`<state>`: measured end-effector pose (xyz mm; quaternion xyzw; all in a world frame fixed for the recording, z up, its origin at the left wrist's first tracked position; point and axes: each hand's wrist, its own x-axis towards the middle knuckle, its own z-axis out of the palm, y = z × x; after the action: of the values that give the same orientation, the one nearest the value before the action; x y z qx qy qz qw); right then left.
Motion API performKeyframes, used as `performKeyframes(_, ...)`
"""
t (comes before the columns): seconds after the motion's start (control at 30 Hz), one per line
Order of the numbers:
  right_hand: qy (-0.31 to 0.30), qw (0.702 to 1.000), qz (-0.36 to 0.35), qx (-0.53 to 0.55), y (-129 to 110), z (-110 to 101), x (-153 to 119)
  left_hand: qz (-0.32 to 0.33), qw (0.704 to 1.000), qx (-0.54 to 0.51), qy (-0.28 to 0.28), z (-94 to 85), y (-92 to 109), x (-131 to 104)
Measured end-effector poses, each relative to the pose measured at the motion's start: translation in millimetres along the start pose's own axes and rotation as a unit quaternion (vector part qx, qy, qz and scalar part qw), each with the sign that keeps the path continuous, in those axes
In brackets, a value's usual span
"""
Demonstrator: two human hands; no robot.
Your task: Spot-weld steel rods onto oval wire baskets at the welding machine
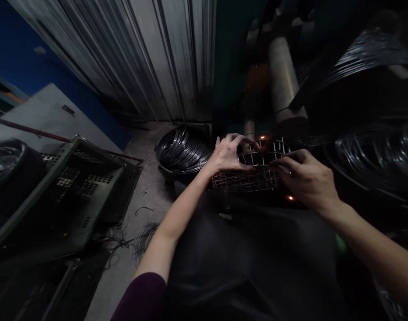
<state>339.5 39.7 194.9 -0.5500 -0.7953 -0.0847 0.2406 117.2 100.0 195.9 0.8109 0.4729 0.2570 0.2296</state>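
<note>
A round wire basket (247, 183) of crossed metal rods sits under the cylindrical metal electrode of a machine (286, 84). My left hand (228, 154) grips the basket's left side, thumb and fingers curved around its upper edge. On the right side my right hand (307, 178) pinches the wire at the rim, its fingertips pressed together. A thin curved wire runs between both hands; whether it is a loose ring or the rim itself I cannot tell. An orange glow shows at the basket's far edge, and a bright spark below my right hand.
A black tub (183, 154) of coiled wire stands on the floor left of the basket. Plastic crates (90, 178) are stacked at the left, with loose wire (145, 238) beside them. Large wire coils (379, 154) lie at the right. A dark apron (250, 258) covers my lap.
</note>
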Motion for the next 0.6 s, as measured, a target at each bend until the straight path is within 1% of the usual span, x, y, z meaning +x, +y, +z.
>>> performKeyframes(0.17,-0.011,0.998,0.055,0.027,3.2,7.8,20.7,0.002,1.000,0.001,0.011,-5.6,-8.7,17.6)
performKeyframes(0.27,-0.020,0.997,0.059,0.036,5.0,10.0,29.0,0.010,1.000,-0.014,0.017,-5.7,-11.9,25.3)
performKeyframes(0.37,-0.038,0.997,0.052,0.032,10.3,2.0,31.7,0.006,0.999,-0.033,0.018,-5.6,-12.2,26.1)
performKeyframes(0.43,-0.042,0.998,0.044,0.027,19.1,-7.3,38.7,0.008,0.999,-0.047,-0.003,-8.7,-14.4,25.3)
performKeyframes(0.5,-0.050,0.998,0.034,0.009,32.3,-14.1,54.0,0.005,0.997,-0.077,-0.016,-14.6,-21.5,25.5)
performKeyframes(0.53,-0.064,0.998,0.027,-0.005,39.7,-15.0,64.3,-0.007,0.995,-0.096,-0.007,-17.8,-27.1,26.3)
performKeyframes(0.6,-0.096,0.995,0.012,-0.031,53.1,-10.7,86.0,-0.054,0.991,-0.119,0.018,-22.9,-41.1,29.4)
